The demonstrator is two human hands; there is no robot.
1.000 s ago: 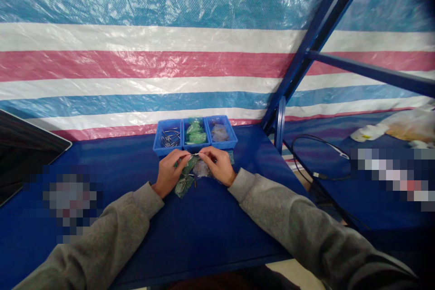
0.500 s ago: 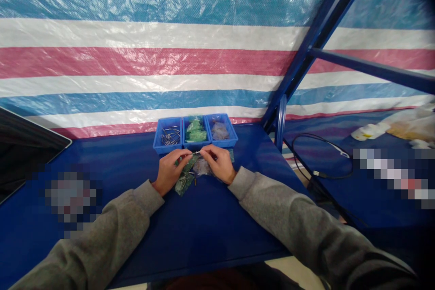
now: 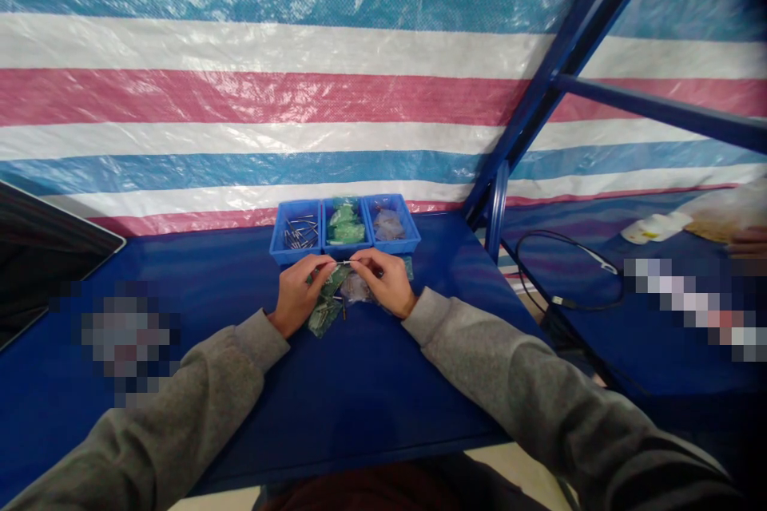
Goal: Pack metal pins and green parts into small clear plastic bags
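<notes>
My left hand [image 3: 300, 291] and my right hand [image 3: 385, 283] meet above the blue table, fingertips pinched on the two ends of a thin metal rod [image 3: 345, 262]. Below the rod lie a green plastic bag [image 3: 324, 318] and a clear plastic bag [image 3: 355, 288], partly hidden by my hands. A short dark pin [image 3: 343, 308] rests beside them. Just behind stand three joined blue bins: the left bin [image 3: 276, 237] holds metal rods, the middle bin [image 3: 346, 248] green bags, the right bin [image 3: 411, 225] clear bags.
At the left are a black panel [image 3: 48, 255] and a blurred-out item [image 3: 125, 339]. On the right, past a blue metal frame [image 3: 494, 211], a black cable [image 3: 520, 275] and white bottles [image 3: 653, 228] lie on another table. Part of a person's hand [image 3: 749, 242] shows at the right edge.
Both my hands stay on the rod, which now looks more level. The view has tilted slightly down. A person's hand has appeared at the far right edge.
</notes>
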